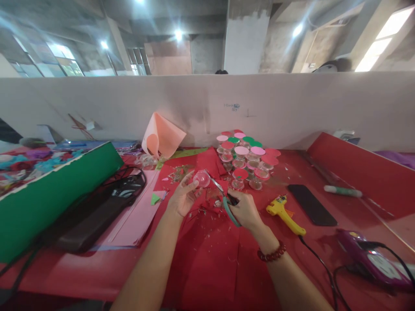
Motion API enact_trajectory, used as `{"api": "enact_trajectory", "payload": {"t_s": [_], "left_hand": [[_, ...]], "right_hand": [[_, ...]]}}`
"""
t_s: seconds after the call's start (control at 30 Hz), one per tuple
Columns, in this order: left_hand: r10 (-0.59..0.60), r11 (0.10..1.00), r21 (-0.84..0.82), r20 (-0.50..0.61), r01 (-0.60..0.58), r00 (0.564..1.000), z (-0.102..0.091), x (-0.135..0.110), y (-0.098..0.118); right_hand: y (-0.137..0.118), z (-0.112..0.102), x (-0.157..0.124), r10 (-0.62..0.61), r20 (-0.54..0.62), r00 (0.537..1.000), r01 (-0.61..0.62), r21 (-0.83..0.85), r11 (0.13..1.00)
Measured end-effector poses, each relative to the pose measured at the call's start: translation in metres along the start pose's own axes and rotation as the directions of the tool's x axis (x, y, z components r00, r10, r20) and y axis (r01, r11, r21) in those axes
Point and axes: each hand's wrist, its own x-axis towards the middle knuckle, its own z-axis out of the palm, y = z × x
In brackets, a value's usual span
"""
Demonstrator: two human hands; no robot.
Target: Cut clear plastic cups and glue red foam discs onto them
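Observation:
In front of me, my left hand [184, 195] grips a small clear plastic cup [202, 178] with pink on its round face. My right hand [247, 210] is closed round the handle of a pair of scissors [218, 185], whose metal blades point up and left to the cup's right edge. Whether the blades touch the cup, I cannot tell. Beneath both hands lies red paper [210, 242] strewn with small scraps. Just beyond, several clear cup shapes [238, 163] stand in a cluster, topped with red, pink and green paper discs [241, 150].
To the right lie a yellow glue gun [285, 214] with a cord, a black phone [311, 204] and a purple power strip [372, 259]. On the left are pink sheets [142, 216], a black case [94, 216] and a green panel [61, 196]. A white partition [129, 99] closes the back.

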Motion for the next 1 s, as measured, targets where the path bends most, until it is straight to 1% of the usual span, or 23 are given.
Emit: {"api": "enact_trajectory", "payload": {"t_s": [0.23, 0.4, 0.63, 0.77, 0.87, 0.93, 1.0], "left_hand": [[0.010, 1.000, -0.019, -0.003, -0.010, 1.000, -0.005, 0.003, -0.002], [0.058, 0.998, -0.023, 0.007, -0.058, 0.998, -0.007, 0.004, -0.002], [0.057, 0.997, -0.055, 0.016, -0.056, 0.998, -0.005, 0.003, -0.003], [0.045, 0.996, -0.081, -0.013, -0.046, 0.999, -0.002, 0.001, -0.001], [0.034, 0.998, -0.062, 0.012, -0.033, 0.999, -0.001, -0.001, 0.000], [0.025, 0.999, -0.038, 0.024, -0.024, 0.999, 0.000, -0.002, 0.000], [0.024, 1.000, -0.009, 0.022, -0.024, 0.999, 0.001, -0.003, 0.000]], "right_hand": [[0.002, 0.001, 0.000, 0.005, 0.035, 0.999, -0.006, 0.010, 1.000], [0.002, 0.001, 0.000, 0.000, 0.055, 0.999, -0.001, 0.032, 0.999], [0.006, 0.003, 0.001, 0.015, 0.065, 0.998, -0.018, 0.049, 0.999], [0.006, 0.002, 0.000, 0.024, 0.050, 0.998, -0.024, -0.004, 1.000], [0.000, -0.001, -0.001, -0.017, 0.014, 1.000, 0.018, -0.086, 0.996], [-0.003, -0.003, -0.001, -0.034, 0.017, 0.999, 0.036, -0.118, 0.992], [-0.005, -0.004, 0.000, -0.026, 0.039, 0.999, 0.030, -0.117, 0.993]]}}
